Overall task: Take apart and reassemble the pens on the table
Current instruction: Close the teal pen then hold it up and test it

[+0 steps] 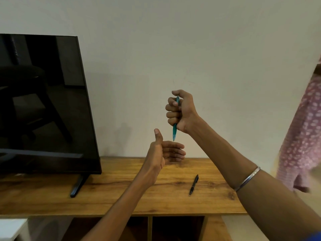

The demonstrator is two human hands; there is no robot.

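Head view: the right hand (180,111) is raised in front of the pale wall (191,40), its fingers (171,109) curled in a fist round a teal pen (175,129). That pen stands nearly upright, tip down, with its lower part and tip showing below the fist and its top end showing by the thumb. Just under the tip, the left hand (162,153) is held with its palm turned sideways, fingers straight and relaxed, thumb up, holding nothing; the tip hangs just above those fingers without touching them. A metal bangle (247,179) sits on the right forearm. Below the teal pen, a black pen (194,185) lies flat on the wooden table (121,193), well apart from both hands. Left of the teal pen, a dark television (43,101) stands on the same table. Far to the right of the teal pen hangs a pink patterned cloth (302,136).
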